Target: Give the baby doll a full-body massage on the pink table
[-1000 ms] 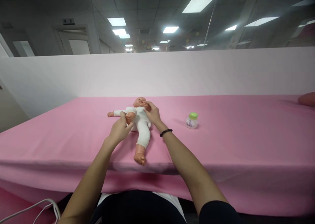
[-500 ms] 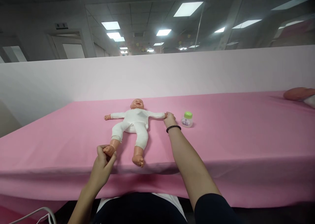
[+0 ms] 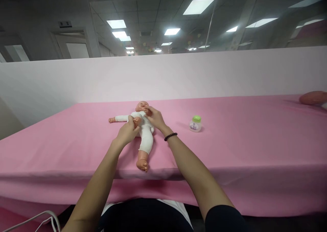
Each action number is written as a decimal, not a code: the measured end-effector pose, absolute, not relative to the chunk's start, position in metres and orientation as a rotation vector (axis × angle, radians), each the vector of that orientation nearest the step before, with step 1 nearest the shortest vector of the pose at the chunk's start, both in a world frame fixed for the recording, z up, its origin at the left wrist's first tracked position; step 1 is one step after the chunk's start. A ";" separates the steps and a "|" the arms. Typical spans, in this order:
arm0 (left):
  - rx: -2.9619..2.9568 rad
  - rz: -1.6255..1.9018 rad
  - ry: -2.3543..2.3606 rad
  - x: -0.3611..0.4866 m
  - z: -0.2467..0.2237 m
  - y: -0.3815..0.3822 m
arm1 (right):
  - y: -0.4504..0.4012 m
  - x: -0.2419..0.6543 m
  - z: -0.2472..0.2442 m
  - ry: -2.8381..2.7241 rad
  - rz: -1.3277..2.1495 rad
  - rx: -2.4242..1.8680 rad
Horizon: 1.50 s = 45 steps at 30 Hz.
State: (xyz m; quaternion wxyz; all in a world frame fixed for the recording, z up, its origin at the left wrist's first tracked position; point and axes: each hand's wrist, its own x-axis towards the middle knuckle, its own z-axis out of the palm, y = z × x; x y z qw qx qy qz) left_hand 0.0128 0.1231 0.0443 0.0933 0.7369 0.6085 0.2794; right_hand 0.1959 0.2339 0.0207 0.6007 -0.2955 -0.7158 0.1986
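Note:
A baby doll (image 3: 146, 142) in a white cloth suit lies on its back, head toward the wall. My left hand (image 3: 129, 131) is closed around the doll's foot on the left of the view, lifted and bent up over its belly. With fingers closed, my right hand (image 3: 155, 117) grips the doll's hand on the right side, folded in over the chest just below the chin. The doll's other arm lies stretched out to the left, and its other leg points toward me. Part of the doll's torso is hidden behind my hands.
A small clear bottle with a green cap (image 3: 195, 123) stands right of the doll. The pink cloth (image 3: 242, 133) covers the table and hangs over its front edge. A white wall panel (image 3: 204, 73) rises behind. Part of another doll (image 3: 313, 97) shows at far right.
My left hand has raised the doll's foot from near the table edge up to its belly. My right hand has brought the doll's outstretched arm inward across its chest.

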 end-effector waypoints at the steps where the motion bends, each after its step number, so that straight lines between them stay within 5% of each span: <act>1: 2.220 0.768 1.819 0.016 0.045 0.127 | 0.232 0.194 0.018 -1.736 0.468 -0.662; 6: 2.242 0.788 1.865 0.016 0.043 0.122 | 0.234 0.195 0.015 -1.778 0.472 -0.653; 15: 1.987 1.178 1.787 -0.026 0.027 0.046 | 0.267 0.230 0.019 -1.054 0.441 -0.941; 22: 1.951 1.089 1.857 -0.048 -0.028 -0.005 | 0.283 0.268 -0.012 -0.623 0.602 -1.345; 30: 2.064 1.413 1.909 -0.044 -0.072 -0.007 | 0.286 0.281 -0.020 -0.611 0.644 -1.648; 37: 1.883 1.498 1.681 -0.062 -0.030 0.029 | 0.266 0.266 0.003 -0.761 0.558 -1.676; 45: 1.487 1.264 1.912 -0.088 0.042 0.195 | 0.153 0.238 0.065 -1.480 0.548 -1.201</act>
